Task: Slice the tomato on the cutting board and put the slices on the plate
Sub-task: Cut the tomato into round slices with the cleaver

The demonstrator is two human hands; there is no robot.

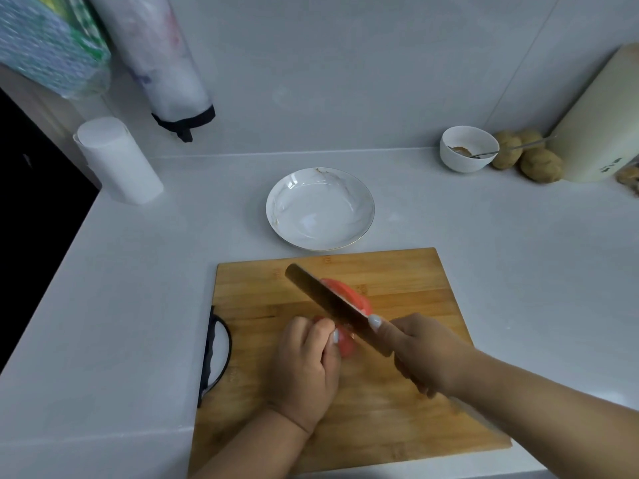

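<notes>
Far left, white paper roll [119, 160] standing on the counter [121, 288]. Near centre, wooden cutting board [415, 281], black handle at its left edge. Left hand [306, 366] curled over the near part of the tomato [345, 344], fingertips pinning it to the board. Knife [328, 300] angled across the tomato, a cut red piece showing on its far side. Right hand [423, 354] clenched round the knife handle, forefinger laid along the blade. Beyond the board, bare white plate [276, 209]. Far right, small bowl [449, 157] holding a spoon [511, 146], potatoes [539, 164] just beside.
</notes>
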